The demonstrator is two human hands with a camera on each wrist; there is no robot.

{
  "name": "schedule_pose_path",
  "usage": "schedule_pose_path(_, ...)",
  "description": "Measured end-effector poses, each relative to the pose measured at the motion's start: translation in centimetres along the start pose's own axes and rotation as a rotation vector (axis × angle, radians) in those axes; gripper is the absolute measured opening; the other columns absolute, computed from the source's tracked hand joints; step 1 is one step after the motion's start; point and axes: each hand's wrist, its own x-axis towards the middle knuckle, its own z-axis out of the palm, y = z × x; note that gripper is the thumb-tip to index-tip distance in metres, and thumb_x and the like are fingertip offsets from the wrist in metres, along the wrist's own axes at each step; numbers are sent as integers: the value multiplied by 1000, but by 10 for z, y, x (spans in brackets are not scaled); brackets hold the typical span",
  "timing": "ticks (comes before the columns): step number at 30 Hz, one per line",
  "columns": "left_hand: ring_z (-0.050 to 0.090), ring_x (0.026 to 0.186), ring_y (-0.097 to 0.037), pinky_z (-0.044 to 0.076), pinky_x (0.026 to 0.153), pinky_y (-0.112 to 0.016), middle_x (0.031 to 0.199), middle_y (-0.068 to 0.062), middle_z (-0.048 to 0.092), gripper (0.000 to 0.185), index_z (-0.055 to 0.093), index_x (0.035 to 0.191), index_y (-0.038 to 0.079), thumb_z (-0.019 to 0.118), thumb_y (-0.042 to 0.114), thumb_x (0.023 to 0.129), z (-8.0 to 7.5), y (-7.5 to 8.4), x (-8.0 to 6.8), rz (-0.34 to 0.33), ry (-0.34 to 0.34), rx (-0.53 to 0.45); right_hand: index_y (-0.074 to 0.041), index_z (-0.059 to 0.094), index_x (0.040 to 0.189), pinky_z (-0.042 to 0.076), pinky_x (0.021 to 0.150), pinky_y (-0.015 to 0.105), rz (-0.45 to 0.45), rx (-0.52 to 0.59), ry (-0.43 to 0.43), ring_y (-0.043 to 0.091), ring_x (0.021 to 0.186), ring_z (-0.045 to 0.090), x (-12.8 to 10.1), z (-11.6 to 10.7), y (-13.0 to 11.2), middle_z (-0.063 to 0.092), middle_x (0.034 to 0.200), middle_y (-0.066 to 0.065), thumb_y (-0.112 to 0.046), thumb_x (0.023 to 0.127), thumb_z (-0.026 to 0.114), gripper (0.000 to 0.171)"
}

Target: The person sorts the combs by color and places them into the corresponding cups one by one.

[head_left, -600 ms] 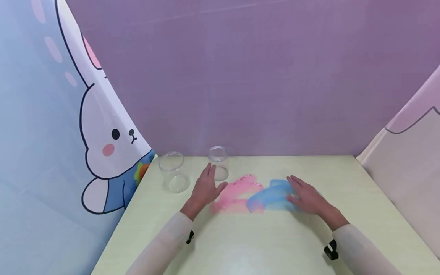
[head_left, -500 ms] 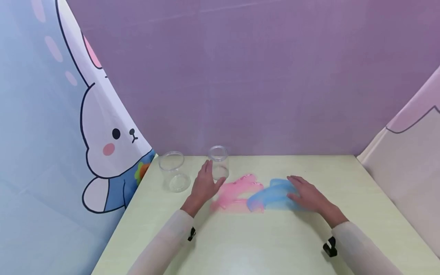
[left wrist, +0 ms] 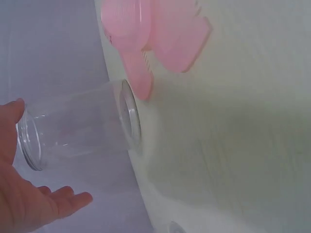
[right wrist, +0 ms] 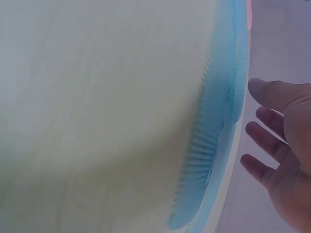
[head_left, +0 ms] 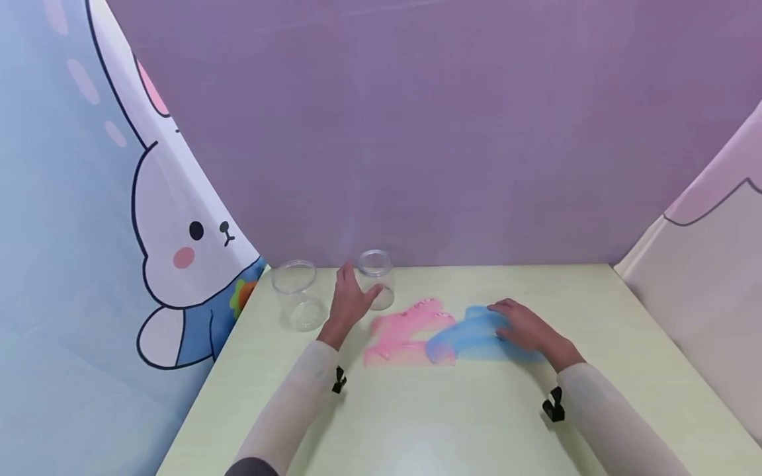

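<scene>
My left hand [head_left: 352, 295] is open beside a small clear jar [head_left: 377, 278] that stands upright at the back of the pale green table [head_left: 452, 410]. In the left wrist view the jar [left wrist: 77, 128] lies between the thumb and fingers of the left hand [left wrist: 26, 199], with a gap showing. Pink combs [head_left: 405, 330] lie flat just right of it, also in the left wrist view [left wrist: 155, 39]. My right hand [head_left: 524, 327] rests with spread fingers on the blue combs [head_left: 467, 338]. The right wrist view shows the blue combs [right wrist: 214, 136] under the right hand's [right wrist: 286, 145] straight fingers.
A second, wider clear jar [head_left: 296, 294] stands at the table's back left corner. A purple backdrop [head_left: 417, 132] closes the far edge. A rabbit-print curtain [head_left: 119, 231] hangs on the left and a pale curtain [head_left: 702, 264] on the right.
My left hand has moved forward from the pink combs up to the small jar. My right hand has slid slightly left over the blue combs.
</scene>
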Motion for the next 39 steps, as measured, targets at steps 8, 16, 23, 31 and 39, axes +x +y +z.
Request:
schedule_pose_path(8,41,145,-42,39,119,-50,157,-25,33,102,23,158,-1,80,43,86,8,1,13,-41,-19,-38,4,56,140,46,106,62,11,3,-86,48,128,53,12,1,4,56,138,28,-8,93,68,50)
schedule_pose_path(16,49,136,-44,45,114,-52,151,-27,39,100,29,154,-3,83,42,83,16,3,25,-29,16,-86,-3,61,139,45,103,64,36,-4,-138,47,126,53,16,4,8,56,137,24,-8,90,70,50)
schedule_pose_path(23,50,135,-42,44,113,-52,151,-26,40,93,33,154,-1,82,39,85,19,3,31,-62,17,-139,-4,62,138,45,105,64,22,-19,-195,47,129,52,20,-3,-1,57,137,22,-4,89,69,50)
schedule_pose_path(31,53,131,-38,46,111,-52,142,-25,52,88,43,148,-1,84,40,82,22,-5,31,-26,52,-159,-7,64,137,48,104,58,-11,-58,-252,42,126,55,26,-7,0,59,135,18,-8,88,72,50)
schedule_pose_path(39,54,130,-39,45,111,-52,139,-22,55,88,44,147,-1,85,39,80,21,-7,31,-19,69,-157,-5,69,127,53,97,52,-77,-63,-215,33,112,61,31,-4,9,64,123,13,-7,80,76,48)
